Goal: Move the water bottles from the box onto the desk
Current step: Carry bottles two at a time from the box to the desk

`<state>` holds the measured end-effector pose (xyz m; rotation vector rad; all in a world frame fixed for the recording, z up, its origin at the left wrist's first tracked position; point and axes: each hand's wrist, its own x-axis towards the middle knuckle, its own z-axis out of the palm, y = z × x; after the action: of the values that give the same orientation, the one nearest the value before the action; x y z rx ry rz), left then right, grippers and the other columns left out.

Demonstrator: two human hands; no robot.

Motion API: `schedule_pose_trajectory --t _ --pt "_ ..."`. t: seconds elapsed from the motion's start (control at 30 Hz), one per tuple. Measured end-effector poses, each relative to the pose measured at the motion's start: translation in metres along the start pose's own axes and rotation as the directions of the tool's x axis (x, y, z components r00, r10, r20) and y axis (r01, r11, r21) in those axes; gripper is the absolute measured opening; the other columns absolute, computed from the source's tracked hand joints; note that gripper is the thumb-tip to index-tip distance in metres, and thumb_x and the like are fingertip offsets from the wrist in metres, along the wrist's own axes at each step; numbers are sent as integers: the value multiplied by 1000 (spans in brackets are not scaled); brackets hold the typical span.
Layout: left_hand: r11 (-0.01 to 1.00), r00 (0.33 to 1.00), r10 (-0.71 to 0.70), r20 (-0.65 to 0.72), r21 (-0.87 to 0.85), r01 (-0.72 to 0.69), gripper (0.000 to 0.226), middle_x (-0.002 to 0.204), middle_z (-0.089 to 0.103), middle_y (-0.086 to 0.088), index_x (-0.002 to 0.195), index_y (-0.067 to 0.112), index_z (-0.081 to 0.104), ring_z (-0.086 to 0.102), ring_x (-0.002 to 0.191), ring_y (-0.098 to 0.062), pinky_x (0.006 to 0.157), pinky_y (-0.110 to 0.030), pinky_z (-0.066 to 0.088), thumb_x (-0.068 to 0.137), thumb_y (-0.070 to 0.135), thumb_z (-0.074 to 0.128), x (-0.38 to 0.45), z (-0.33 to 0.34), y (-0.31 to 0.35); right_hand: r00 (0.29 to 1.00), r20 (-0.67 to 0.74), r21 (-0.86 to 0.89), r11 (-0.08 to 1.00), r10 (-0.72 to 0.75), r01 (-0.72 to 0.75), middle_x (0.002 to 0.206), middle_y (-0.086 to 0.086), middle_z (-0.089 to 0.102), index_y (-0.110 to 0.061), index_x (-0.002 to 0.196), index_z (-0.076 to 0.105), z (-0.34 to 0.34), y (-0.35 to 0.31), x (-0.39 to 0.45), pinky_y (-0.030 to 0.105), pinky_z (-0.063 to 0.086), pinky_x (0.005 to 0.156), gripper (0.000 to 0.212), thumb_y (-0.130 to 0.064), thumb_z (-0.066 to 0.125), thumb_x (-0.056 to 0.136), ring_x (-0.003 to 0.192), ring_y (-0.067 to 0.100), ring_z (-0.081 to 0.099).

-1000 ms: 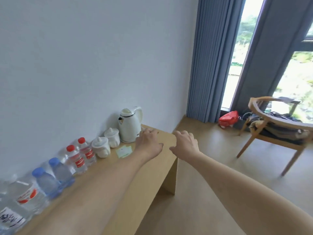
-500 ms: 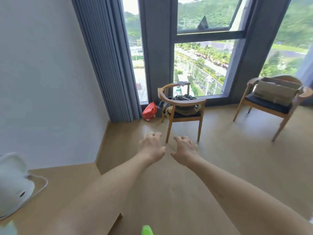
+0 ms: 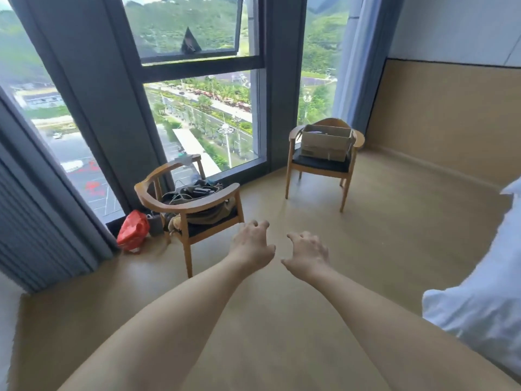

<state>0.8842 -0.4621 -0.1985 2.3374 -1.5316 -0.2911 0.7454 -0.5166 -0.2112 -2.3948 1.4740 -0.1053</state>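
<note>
**Walking to the box for more bottles**

The box (image 3: 327,142) is sitting on the seat of the far chair (image 3: 321,165), near the window (image 3: 203,119) and the side wall (image 3: 451,122); its top is open, but what is inside is too dark and small to make out, so no water bottles are showing; the desk is not showing either.

Both hands are reaching out in front, over the bare floor (image 3: 394,235), well apart from the box; the left hand (image 3: 251,246) is holding nothing, its fingers loosely bent; the right hand (image 3: 308,253) is holding nothing too, its fingers loose and spread a little.

The job right now looks like getting to the box; a good way is walking between the two chairs and staying wide of the near chair (image 3: 191,204), which is piled with cables and bags and has a red bag (image 3: 132,230) on the floor beside it; at the box, looking down into it first should help, then taking one bottle in each hand around the middle and lifting straight up, so the box is not sliding off the seat.
</note>
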Motion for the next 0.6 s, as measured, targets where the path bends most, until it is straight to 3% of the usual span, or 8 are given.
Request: schedule_pose_trajectory --t 0.33,0.6 --pt "977 965 211 155 -24 -210 64 143 48 -9 149 21 45 43 134 -29 105 -42 44 90 32 67 180 55 50 967 -25 41 966 254 -253 142 6 48 -29 145 44 -22 71 142 40 39 105 64 -44 67 87 134 29 41" --pt "967 965 250 79 21 -252 59 135 52 -8 144 21 50 47 124 -30 101 -46 50 90 35 70 362 74 99 962 -63 71 963 265 -261 139 7 49 -28 140 47 -53 141 315 40 40 101 57 -44 66 89 130 29 42"
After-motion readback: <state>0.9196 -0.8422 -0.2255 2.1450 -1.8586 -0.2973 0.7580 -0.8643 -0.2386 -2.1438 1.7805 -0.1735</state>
